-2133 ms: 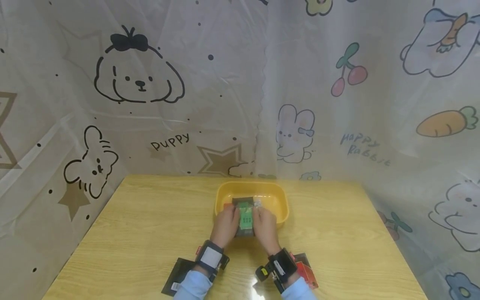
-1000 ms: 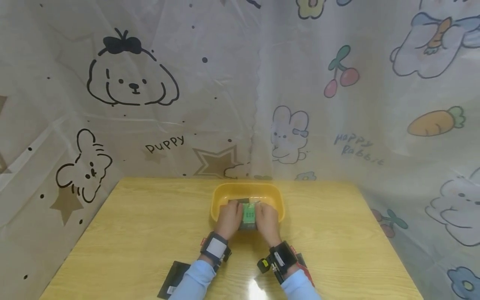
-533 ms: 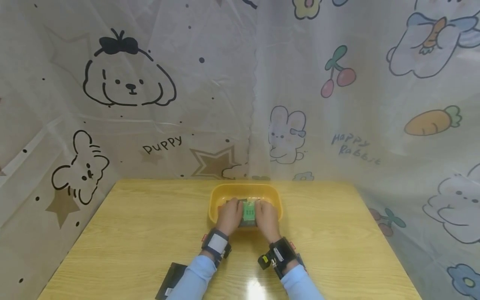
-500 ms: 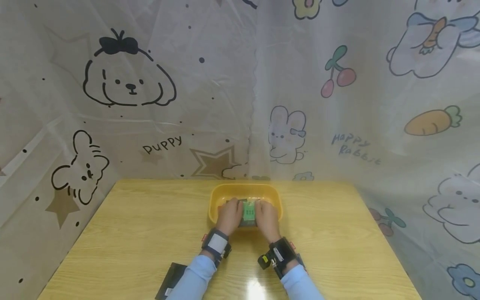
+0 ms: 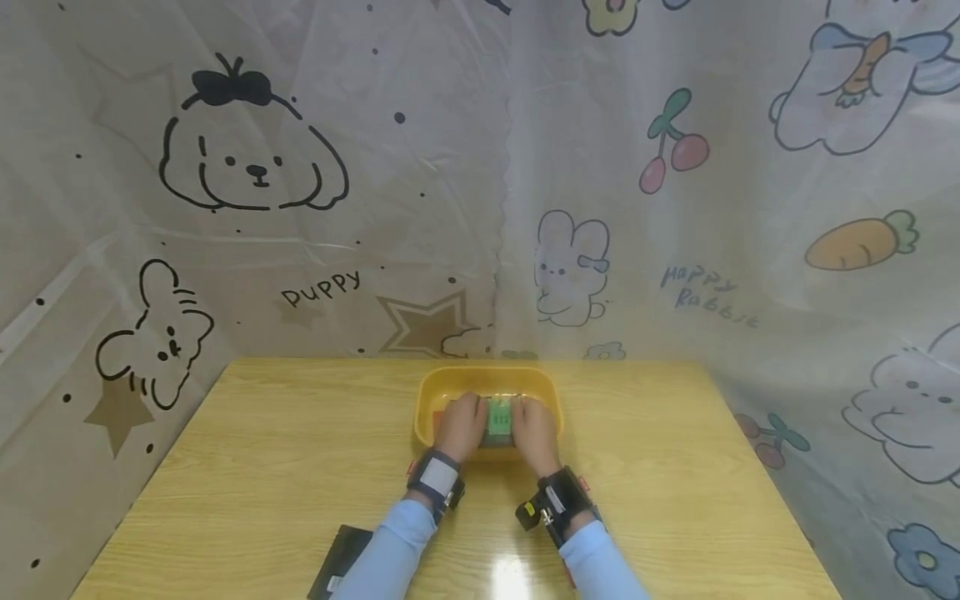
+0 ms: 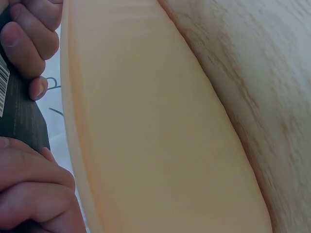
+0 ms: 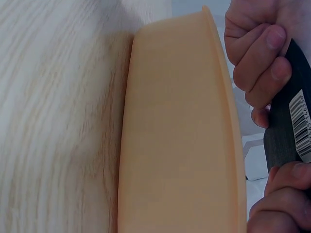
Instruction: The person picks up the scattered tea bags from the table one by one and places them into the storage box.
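Both hands hold a flat black packet with a green label (image 5: pixel 498 417) over the front part of a yellow plastic basin (image 5: pixel 487 372). My left hand (image 5: pixel 461 427) grips its left edge with curled fingers, and my right hand (image 5: pixel 536 432) grips the right edge the same way. From the head the packet looks foreshortened, its green face toward me. In the right wrist view the packet's far side (image 7: pixel 282 131) shows a white barcode (image 7: pixel 300 124). The left wrist view has the same dark side (image 6: pixel 24 114) beyond the basin's outer wall (image 6: pixel 146 121).
Another black packet (image 5: pixel 341 558) lies on the wooden table (image 5: pixel 300 442) beside my left forearm, partly covered by the sleeve. Something red (image 5: pixel 438 417) sits in the basin by my left hand. A printed curtain (image 5: pixel 450 167) hangs behind the table.
The packet looks shorter from the head than two seconds ago, its top edge tipped away. Both hands keep their grip on it. The red packet near my right forearm is now mostly hidden.
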### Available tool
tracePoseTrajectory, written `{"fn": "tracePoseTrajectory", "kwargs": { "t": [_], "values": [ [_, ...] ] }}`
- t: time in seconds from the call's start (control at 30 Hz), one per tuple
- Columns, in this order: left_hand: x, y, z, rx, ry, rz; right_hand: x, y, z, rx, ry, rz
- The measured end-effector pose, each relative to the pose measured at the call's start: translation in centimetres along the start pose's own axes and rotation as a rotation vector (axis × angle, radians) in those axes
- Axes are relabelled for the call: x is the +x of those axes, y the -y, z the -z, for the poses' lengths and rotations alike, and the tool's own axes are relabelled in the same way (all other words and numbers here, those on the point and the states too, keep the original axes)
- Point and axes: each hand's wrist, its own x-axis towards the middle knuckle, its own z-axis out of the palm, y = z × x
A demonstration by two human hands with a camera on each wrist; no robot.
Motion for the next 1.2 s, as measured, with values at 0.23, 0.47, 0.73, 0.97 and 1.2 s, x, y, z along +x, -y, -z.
{"fn": "tracePoseTrajectory", "kwargs": {
  "t": [0.23,0.47,0.73,0.97,1.2],
  "values": [
    [0.6,0.0,-0.3,0.014,-0.014,-0.024,0.8,-0.8,-0.1,-0.031,0.011,0.019],
    [1.3,0.1,-0.6,0.035,-0.013,-0.04,1.4,-0.7,0.3,-0.048,0.045,0.033],
    [2.2,0.0,-0.9,0.045,0.026,0.006,2.0,-0.8,0.5,-0.107,0.063,0.016],
    [2.7,0.1,-1.2,0.035,0.027,-0.023,2.6,-1.2,0.4,-0.146,0.05,0.01],
    [3.1,-0.1,-1.3,0.038,0.016,-0.03,3.0,-1.1,0.6,-0.155,0.044,0.011]
  ]
}}
